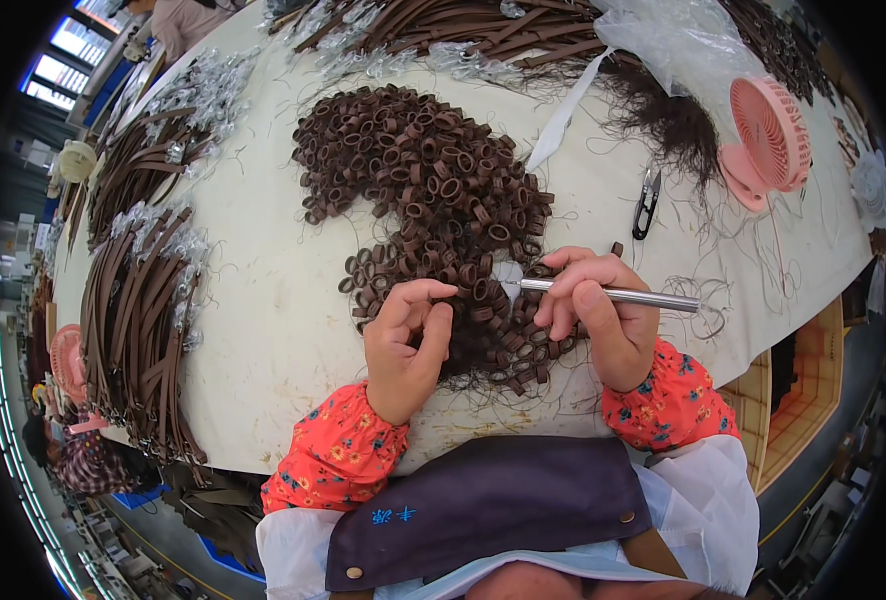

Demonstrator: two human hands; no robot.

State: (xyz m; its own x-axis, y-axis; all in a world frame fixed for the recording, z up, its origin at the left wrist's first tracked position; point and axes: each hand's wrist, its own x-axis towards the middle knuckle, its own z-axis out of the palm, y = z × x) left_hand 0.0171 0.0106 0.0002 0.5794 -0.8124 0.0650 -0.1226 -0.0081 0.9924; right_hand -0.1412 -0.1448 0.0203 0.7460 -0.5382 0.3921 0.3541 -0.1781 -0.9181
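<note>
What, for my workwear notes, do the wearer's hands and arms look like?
The left hand and right hand are ungloved. Puffy orange-red sleeves, printed with small yellow and dark-bluish flowers, reach both wrists; whitish fabric shows farther up the arms.

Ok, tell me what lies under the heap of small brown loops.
The heap of small brown loops sits on the cream tabletop; dark loose threads show at its near edge. Whatever lies beneath its middle is covered.
</note>
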